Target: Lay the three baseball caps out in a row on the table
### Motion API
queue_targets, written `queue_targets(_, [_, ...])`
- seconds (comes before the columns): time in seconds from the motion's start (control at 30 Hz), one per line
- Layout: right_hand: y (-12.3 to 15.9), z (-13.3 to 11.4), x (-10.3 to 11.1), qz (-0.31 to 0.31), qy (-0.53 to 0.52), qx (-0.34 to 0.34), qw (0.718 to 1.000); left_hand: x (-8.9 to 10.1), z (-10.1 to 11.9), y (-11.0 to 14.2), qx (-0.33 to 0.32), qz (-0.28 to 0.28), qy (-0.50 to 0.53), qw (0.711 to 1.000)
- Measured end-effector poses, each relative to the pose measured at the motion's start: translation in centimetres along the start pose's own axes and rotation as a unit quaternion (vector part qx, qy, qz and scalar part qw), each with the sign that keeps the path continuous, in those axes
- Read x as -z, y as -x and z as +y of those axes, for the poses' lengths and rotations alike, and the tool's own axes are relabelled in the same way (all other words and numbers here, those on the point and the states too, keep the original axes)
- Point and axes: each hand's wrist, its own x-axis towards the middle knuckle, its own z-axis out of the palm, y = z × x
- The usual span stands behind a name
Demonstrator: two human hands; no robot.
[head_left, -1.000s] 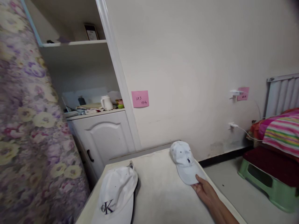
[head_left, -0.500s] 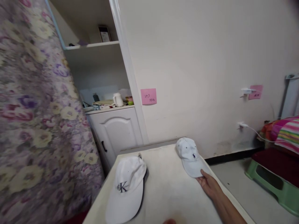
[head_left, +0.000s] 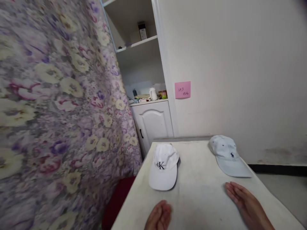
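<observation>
Two white caps lie on a pale table (head_left: 199, 198). The cap with a dark "CK" logo (head_left: 163, 166) sits left of centre, brim toward me. The cap with a small dark emblem (head_left: 227, 156) lies at the table's right edge. My right hand (head_left: 247, 206) rests flat on the table just below that cap's brim, fingers stretched out, holding nothing and clear of the cap. My left hand (head_left: 158, 217) shows at the bottom edge, fingers together and lying flat, below the logo cap and not touching it.
A floral purple cloth (head_left: 59, 115) fills the left side. A white cabinet (head_left: 151, 123) with shelves stands behind the table, small items on its ledge. A pink sticky note (head_left: 182, 89) is on the wall. Something dark red (head_left: 117, 201) sits beside the table's left edge.
The view has swung left. My right hand has let go of the emblem cap's brim and drawn back to lie flat. My left hand has come into view at the bottom.
</observation>
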Motion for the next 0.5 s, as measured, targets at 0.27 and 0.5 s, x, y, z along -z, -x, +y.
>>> queue_targets(0.27, [2.6, 5.9, -8.5, -0.128, 0.117, -0.060, 0.983, -0.3, 2.7, -1.4, -0.097, 0.051, 0.033, 0.993])
queue_targets(0.5, [2.9, 5.4, -7.7, -0.148, 0.146, -0.065, 0.976, -1.0, 2.0, -2.4, -0.112, 0.080, 0.023, 0.990])
